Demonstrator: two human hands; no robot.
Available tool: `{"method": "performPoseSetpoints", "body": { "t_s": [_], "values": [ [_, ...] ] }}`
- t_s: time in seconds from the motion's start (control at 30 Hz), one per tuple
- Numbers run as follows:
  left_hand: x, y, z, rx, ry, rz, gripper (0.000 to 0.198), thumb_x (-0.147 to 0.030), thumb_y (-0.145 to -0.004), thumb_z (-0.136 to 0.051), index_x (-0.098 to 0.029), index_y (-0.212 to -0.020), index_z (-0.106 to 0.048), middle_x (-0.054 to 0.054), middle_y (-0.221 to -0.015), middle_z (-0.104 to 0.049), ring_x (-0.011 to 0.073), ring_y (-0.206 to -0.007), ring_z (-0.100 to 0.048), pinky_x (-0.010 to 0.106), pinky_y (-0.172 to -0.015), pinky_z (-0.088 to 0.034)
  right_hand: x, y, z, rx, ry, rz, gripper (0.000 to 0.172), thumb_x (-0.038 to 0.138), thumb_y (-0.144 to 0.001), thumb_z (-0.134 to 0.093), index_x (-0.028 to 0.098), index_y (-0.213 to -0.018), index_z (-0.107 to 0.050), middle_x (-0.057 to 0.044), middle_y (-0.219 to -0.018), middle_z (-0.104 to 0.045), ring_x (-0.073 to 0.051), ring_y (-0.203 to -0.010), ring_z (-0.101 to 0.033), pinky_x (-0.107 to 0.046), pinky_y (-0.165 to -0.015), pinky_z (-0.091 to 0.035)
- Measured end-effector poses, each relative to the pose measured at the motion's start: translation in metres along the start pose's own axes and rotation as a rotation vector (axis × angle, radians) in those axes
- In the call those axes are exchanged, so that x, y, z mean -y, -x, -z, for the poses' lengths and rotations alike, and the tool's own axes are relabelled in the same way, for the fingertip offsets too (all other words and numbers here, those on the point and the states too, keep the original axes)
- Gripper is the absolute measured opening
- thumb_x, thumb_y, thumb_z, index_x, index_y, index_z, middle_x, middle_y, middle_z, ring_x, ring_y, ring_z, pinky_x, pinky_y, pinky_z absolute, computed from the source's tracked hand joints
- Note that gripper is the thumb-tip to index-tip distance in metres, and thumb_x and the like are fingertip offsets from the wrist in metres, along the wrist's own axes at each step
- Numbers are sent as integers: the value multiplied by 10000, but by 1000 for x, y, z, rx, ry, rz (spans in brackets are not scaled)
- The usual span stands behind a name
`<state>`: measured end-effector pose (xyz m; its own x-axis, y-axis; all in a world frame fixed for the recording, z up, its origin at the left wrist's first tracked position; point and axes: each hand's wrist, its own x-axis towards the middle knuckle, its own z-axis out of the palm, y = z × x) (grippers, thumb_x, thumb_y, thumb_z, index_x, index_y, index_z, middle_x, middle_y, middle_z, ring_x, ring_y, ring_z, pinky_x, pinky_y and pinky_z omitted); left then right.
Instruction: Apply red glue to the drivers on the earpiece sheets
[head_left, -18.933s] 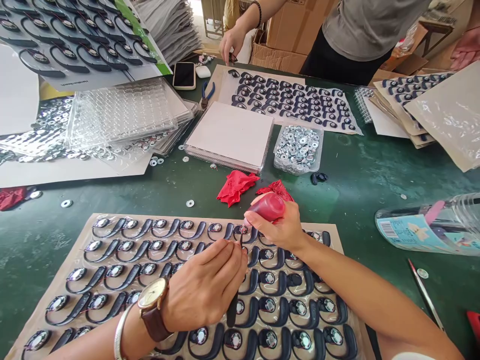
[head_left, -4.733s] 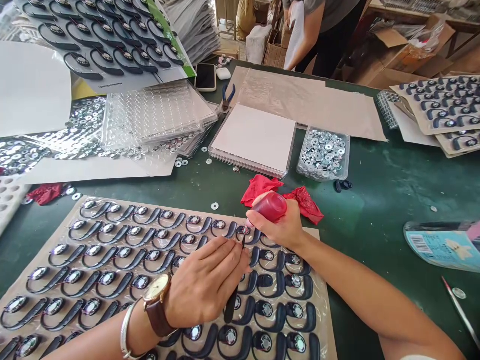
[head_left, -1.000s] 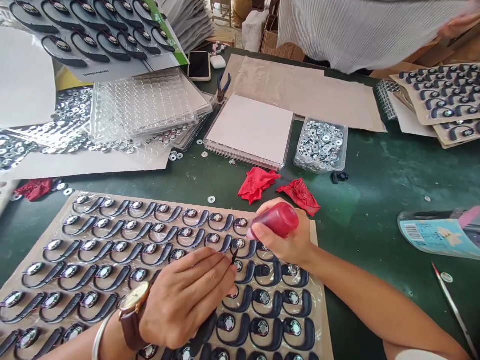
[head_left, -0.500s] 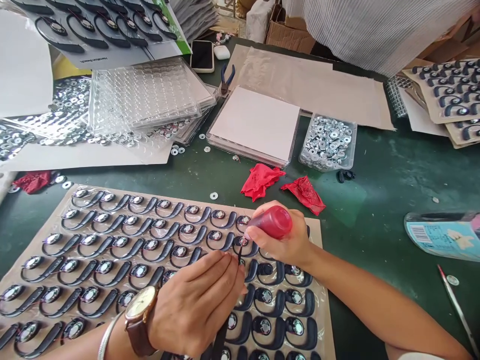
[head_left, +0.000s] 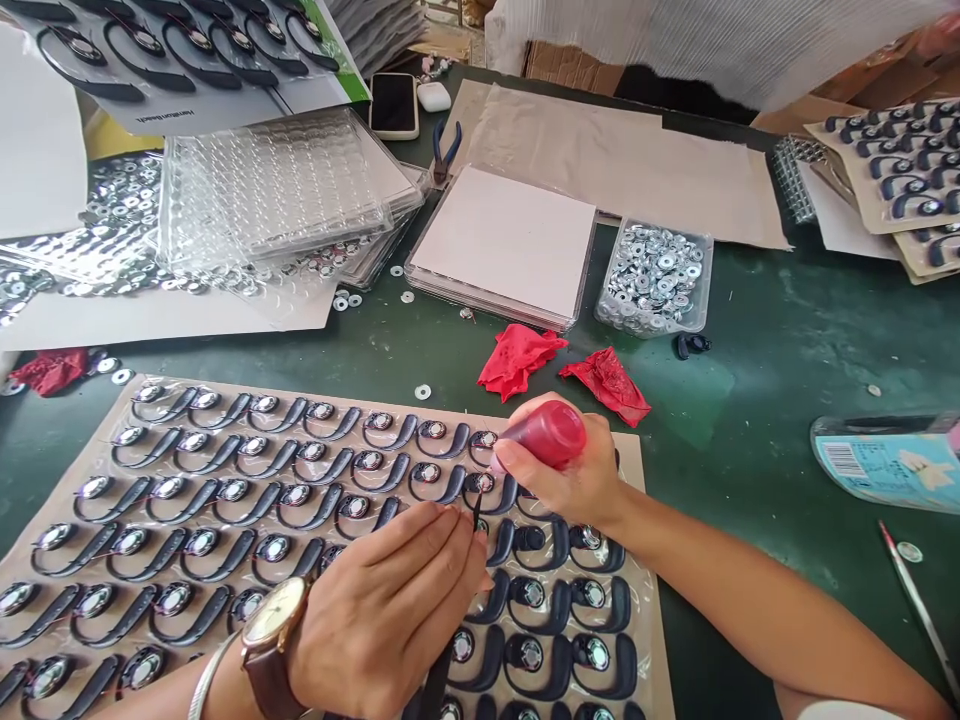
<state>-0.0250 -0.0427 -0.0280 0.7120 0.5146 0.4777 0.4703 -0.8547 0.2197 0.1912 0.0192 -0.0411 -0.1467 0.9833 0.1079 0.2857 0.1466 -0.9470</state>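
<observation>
My right hand [head_left: 574,480] is closed round a red squeeze bottle [head_left: 551,435]. The bottle is tilted, with its nozzle end pointing down and left at a curved black earpiece-like part [head_left: 480,484] that carries a round silver disc. From the left comes my left hand [head_left: 394,605], a watch on its wrist, pinching dark tweezers [head_left: 478,512]. Their thin tip reaches the same part, close to the nozzle. Both hands are over a brown board [head_left: 641,600] under clear film, which bears rows of these black parts. My left hand and forearm cover several of them.
Two crumpled red cloths [head_left: 521,360] lie just beyond the board. Behind them are a clear box of metal washers [head_left: 652,278] and a stack of trays topped with white card [head_left: 506,235]. Pliers [head_left: 446,150] and a phone [head_left: 394,105] lie farther back; a brush-like stick [head_left: 919,600] lies at right.
The view has shifted slightly, so the board and the things on the table appear a little farther left. Both hands keep nearly the same pose at the same part, still holding the bottle and tweezers.
</observation>
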Motion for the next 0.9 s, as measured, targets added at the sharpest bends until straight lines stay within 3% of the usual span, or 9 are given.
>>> {"method": "performPoseSetpoints", "body": {
  "t_s": [0.5,0.9],
  "values": [
    [6,-5,5,30,68,36,295,-128,-965,-419,-66,-1101,-673,102,-1101,-714,212,-1083,-648,391,-1117,-402,0,-1,3,-61,25,30,207,404,-824,-680,203,-816,-630,-4,-603,-670,-149,-544,-638,-267,-537,-532],
    [11,-10,8,42,161,69,268,-126,-961,-448,-63,-1101,-668,102,-1079,-717,215,-1061,-647,399,-1054,-438,3,-2,5,-4,101,-17,252,419,-827,-651,195,-715,-620,-18,-587,-629,-153,-538,-608,-291,-546,-514]
  ]
}}
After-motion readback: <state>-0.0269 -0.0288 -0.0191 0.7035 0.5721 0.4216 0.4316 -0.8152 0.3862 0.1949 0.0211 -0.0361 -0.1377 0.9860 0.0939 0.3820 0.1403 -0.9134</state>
